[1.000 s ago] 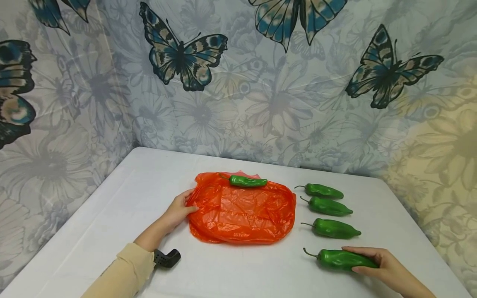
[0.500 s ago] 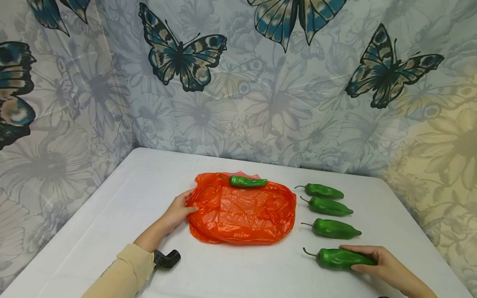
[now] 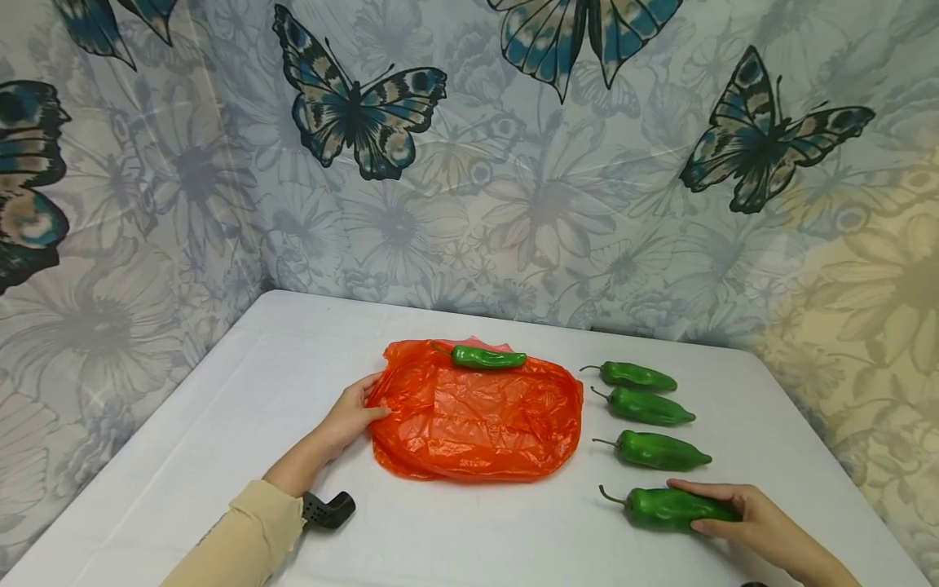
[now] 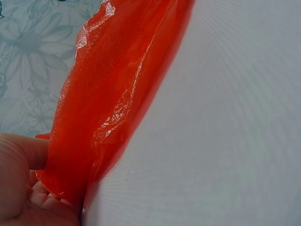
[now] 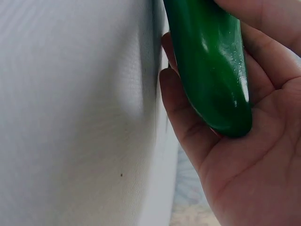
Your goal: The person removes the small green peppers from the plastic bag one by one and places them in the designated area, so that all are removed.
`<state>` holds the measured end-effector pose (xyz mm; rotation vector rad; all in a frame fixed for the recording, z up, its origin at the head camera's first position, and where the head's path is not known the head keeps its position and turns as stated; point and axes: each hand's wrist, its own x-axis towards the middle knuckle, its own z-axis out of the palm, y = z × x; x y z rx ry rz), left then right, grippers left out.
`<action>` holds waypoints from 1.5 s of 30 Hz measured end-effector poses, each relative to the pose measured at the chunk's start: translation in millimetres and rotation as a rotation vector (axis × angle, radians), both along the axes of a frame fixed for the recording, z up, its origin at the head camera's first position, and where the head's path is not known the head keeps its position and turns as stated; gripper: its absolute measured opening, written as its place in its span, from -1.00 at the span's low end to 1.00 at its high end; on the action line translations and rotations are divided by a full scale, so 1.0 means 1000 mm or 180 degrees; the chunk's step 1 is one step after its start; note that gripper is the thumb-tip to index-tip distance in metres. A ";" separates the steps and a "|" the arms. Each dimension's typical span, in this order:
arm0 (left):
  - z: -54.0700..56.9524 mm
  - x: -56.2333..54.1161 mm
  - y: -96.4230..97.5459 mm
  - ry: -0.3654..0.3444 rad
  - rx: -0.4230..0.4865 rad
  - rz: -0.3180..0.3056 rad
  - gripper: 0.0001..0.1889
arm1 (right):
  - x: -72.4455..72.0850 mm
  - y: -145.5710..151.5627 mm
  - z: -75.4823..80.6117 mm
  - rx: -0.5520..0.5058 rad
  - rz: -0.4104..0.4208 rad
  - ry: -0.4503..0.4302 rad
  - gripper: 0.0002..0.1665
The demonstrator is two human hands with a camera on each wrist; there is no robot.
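A red plastic bag [image 3: 484,424] lies spread on the white table, with one green pepper [image 3: 487,357] on its far edge. My left hand [image 3: 354,417] pinches the bag's left edge; the left wrist view shows the thumb on one side of the film and fingers behind it. At the front right, my right hand [image 3: 759,522] grips the blunt end of a green pepper [image 3: 663,509], whose stem points left. In the right wrist view this pepper [image 5: 211,70] lies between the thumb and curled fingers, its tip against the palm.
Several more green peppers lie in a column right of the bag, among them the farthest pepper [image 3: 637,376], a second pepper [image 3: 651,406] and a third pepper [image 3: 660,451]. A black wrist device [image 3: 328,509] sits at the left sleeve. Butterfly-patterned cloth [image 3: 513,204] stands behind the table.
My right hand has shifted very slightly left on the near pepper, and that pepper has moved a little. The left hand and the bag stay where they were.
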<state>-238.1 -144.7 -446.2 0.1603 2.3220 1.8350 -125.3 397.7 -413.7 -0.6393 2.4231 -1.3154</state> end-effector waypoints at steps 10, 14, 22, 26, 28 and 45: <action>0.001 0.001 0.000 0.0000 -0.0021 0.0007 -0.33 | 0.000 -0.001 0.000 0.0198 -0.0085 0.0231 -0.47; 0.001 0.000 0.000 -0.0016 -0.0041 0.0020 -0.33 | 0.000 -0.003 0.000 0.0041 0.0014 0.0205 -0.48; 0.000 -0.002 -0.001 -0.0073 -0.0070 0.0032 -0.31 | -0.001 -0.006 -0.001 -0.0100 0.0115 0.0174 -0.47; 0.001 -0.001 -0.001 -0.0071 -0.0076 0.0017 -0.31 | -0.001 -0.005 0.001 0.0128 -0.0032 0.0270 -0.46; 0.002 0.000 0.000 -0.0069 -0.0068 0.0007 -0.31 | 0.000 -0.004 0.004 0.0246 -0.0155 0.0259 -0.45; 0.001 -0.001 0.000 -0.0074 -0.0035 0.0013 -0.32 | 0.007 -0.011 0.037 -0.0468 -0.0078 -0.0214 -0.46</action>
